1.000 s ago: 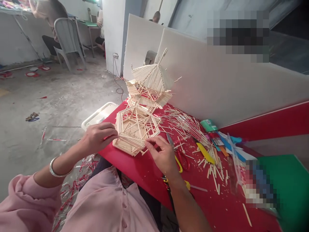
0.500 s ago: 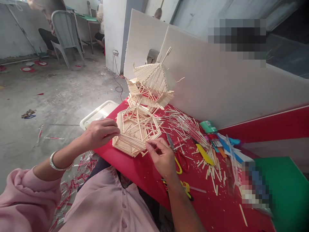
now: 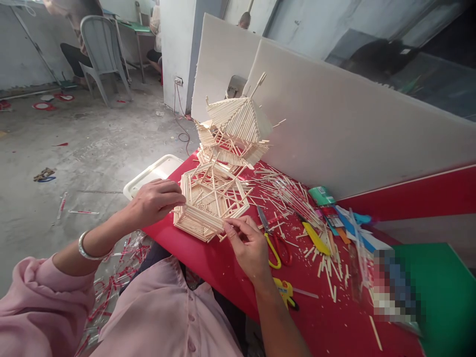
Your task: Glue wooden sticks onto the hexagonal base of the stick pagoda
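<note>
Possible to loosen or snap near edge of pale hexagonal wooden-stick frame [image 3: 203, 207], if pressed unevenly. Held there in pinching grip of bare left hand [image 3: 155, 201] and bare right hand [image 3: 248, 246], though hard to judge exactly. Layered at walls, spoked inside; lying on flat red counter [image 3: 217, 265], before pale roofed stick model [image 3: 238, 118].

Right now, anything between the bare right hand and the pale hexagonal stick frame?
Nothing visible: the bare right hand meets the pale hexagonal stick frame at its near right corner. Red-and-yellow-handled scissors lie right of the hand.
</note>
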The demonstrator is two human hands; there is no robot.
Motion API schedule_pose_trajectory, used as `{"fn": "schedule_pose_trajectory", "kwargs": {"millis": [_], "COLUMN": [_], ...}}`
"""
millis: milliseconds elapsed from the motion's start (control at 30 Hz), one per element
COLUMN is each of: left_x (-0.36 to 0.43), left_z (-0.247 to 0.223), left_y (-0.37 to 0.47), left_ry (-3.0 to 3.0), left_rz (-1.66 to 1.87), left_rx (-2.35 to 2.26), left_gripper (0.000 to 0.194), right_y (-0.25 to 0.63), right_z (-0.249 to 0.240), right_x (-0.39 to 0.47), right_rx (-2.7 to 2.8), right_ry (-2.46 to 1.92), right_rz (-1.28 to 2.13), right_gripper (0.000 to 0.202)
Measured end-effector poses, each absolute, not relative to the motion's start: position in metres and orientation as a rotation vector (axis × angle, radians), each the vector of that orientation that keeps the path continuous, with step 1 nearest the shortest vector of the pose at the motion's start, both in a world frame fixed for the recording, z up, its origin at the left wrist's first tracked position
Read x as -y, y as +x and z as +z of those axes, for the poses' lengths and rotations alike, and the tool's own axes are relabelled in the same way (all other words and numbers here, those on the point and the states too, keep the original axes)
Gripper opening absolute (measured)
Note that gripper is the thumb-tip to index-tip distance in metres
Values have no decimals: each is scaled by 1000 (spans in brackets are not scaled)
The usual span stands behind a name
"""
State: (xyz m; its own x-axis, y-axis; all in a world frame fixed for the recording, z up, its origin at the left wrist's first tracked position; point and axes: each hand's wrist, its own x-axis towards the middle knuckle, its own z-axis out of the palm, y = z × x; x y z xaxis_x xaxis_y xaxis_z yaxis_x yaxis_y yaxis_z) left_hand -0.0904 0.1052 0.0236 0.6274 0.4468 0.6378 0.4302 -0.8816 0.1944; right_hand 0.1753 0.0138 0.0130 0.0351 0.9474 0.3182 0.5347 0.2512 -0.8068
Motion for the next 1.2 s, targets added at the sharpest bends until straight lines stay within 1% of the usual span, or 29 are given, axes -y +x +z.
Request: {"fn": "schedule_pose_trajectory", "kwargs": {"millis": [233,833,1067,1200], "left_x": [-104,-102,-104,-105], "left_z": [24,21,22,22], "left_y": [-90,-87,-85,-84], "left_ry": [2800,2712,2717,2710], "left_rz": [1104,1153,1151,1168], "left_rx": [-765,-842,-846,-835], "left_gripper": [24,16,20,18], "right_y": [174,173,172,170], "right_z": [15,13,12,12], "right_x": [-14,-10,-12,-13], "right_rx": [1612,1592,1552,1532], "right_ry": [-1409,-1423,-1458,-1464], "right_rz": [574,592,583,591], "right_gripper": [14,19,18,18]}}
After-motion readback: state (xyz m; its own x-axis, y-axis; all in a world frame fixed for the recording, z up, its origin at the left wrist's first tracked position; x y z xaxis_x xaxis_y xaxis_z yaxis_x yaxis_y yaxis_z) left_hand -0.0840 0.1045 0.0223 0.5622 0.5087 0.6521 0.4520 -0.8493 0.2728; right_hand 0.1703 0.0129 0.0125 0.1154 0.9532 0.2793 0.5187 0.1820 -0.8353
